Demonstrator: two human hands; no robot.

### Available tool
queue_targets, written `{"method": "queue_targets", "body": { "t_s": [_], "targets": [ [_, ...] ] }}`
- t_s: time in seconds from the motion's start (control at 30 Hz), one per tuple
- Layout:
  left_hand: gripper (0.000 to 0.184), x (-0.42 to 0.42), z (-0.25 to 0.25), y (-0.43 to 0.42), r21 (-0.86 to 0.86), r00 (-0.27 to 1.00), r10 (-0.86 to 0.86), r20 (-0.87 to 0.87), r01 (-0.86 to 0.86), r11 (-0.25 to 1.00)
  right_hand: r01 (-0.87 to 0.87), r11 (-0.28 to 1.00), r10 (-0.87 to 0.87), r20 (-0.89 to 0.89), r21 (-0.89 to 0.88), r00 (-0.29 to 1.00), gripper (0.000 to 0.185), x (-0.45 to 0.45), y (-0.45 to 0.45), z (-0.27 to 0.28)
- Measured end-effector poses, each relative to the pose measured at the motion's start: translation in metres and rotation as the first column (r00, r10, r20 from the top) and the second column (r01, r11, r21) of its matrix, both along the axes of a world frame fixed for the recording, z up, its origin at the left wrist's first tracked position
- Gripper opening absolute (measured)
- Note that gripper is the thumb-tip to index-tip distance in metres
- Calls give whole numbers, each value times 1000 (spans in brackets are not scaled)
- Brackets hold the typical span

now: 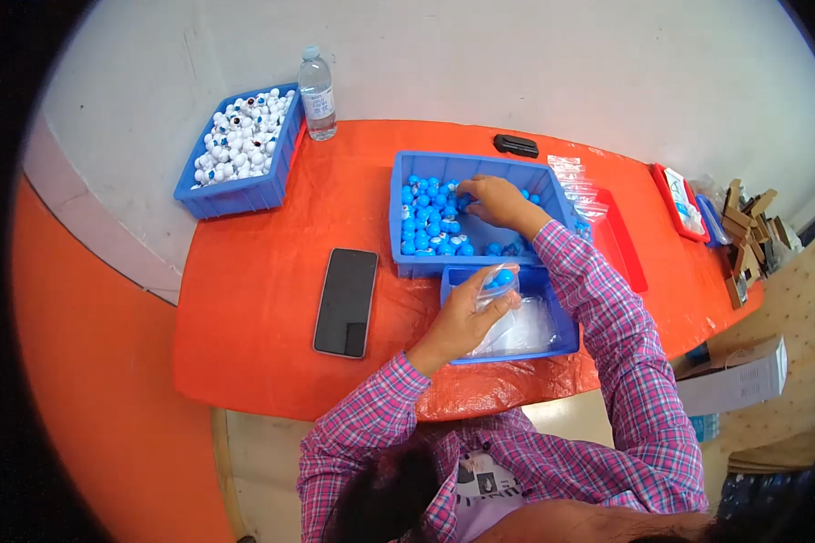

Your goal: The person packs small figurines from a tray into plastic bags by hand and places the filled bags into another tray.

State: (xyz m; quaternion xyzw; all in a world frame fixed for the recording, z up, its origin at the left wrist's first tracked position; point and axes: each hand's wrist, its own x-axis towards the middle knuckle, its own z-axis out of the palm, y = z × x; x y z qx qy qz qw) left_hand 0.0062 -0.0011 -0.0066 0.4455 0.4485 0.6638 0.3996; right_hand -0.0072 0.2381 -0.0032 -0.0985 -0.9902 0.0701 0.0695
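Observation:
My left hand [469,312] is closed around a clear plastic bag [498,286] with a few small blue balls [504,277] in its upper part. It hovers over a smaller blue tray [566,337] where more clear plastic bags [532,328] lie. My right hand [500,201] reaches down into the larger blue bin [426,264], its fingers curled at the edge of the pile of blue balls [433,213]. Those fingertips are partly hidden, so I cannot make out what they pinch. Some balls show white patches.
A blue bin of white balls [240,145] stands at the back left beside a water bottle [318,95]. A phone [346,303] lies on the orange-covered table [244,299]. Small clear bags [570,181] and red trays [620,240] are at right, near cardboard pieces [747,235].

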Motion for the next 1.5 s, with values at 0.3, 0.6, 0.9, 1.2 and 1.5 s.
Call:
{"method": "queue_targets", "body": {
  "t_s": [0.3,0.6,0.9,1.2,1.5],
  "targets": [
    [43,-4,4,-3,-36,994,-62,91,65,997,46,950,-74,-80,-309,994,23,35,-20,45],
    [43,-3,-7,2,-41,969,-131,211,143,989,-351,651,176,-316,-673,932,20,107,-79,93],
    [39,-5,-3,-2,-100,975,-128,181,148,984,-341,902,279,-245,-265,929,17,113,-100,98],
    [45,-13,-11,-7,3,991,-123,55,123,992,-497,790,392,-326,-359,860,19,113,-96,89],
    [59,-22,-2,-17,-118,969,-164,185,188,975,-513,762,361,-399,-395,843,15,107,-91,73]
  ]
}}
